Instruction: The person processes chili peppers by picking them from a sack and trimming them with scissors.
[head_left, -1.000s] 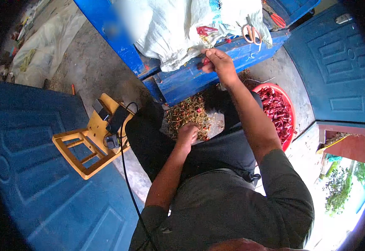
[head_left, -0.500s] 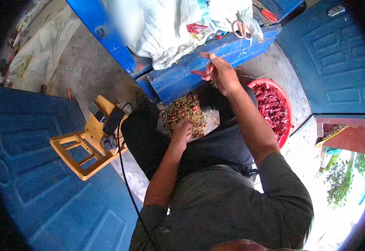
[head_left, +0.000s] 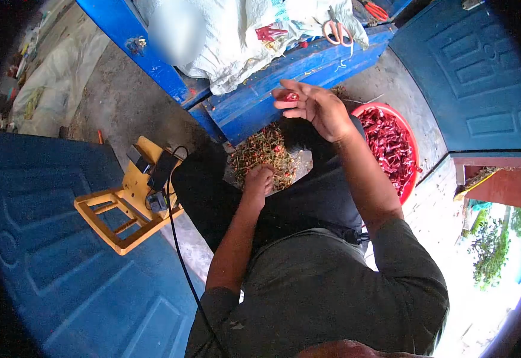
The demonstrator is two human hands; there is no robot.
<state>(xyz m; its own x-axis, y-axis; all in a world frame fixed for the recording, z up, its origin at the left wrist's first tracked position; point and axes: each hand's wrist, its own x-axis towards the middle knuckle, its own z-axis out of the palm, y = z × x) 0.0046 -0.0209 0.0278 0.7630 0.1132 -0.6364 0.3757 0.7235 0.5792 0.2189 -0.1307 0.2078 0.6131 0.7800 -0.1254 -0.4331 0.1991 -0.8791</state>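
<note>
Over the front of the blue table [head_left: 308, 67], my right hand [head_left: 320, 110] is raised with its fingers loosely stretched. A red dried chili pepper [head_left: 291, 96] rests against those fingers; part of it is hidden. Low between my knees, my left hand [head_left: 260, 178] is closed, and I cannot make out what is in it. Beneath it on the floor lies a pile of chili stems and bits [head_left: 263, 149]. To the right of my leg stands a red basin [head_left: 416, 146] full of dried red chilies [head_left: 387, 143].
A white woven sack [head_left: 236, 45] covers the tabletop, with pink-handled scissors [head_left: 337, 33] and red-handled scissors [head_left: 376, 11] near it. On the left is a yellow wooden chair [head_left: 123, 224] carrying dark devices. A black cable [head_left: 180, 256] runs to my body. Blue doors [head_left: 475, 65] flank both sides.
My right hand has gone from a pinch around a red chili to stretched fingers with red still against them. The left hand stays closed, shifted slightly upward. The whole view has shifted a little.
</note>
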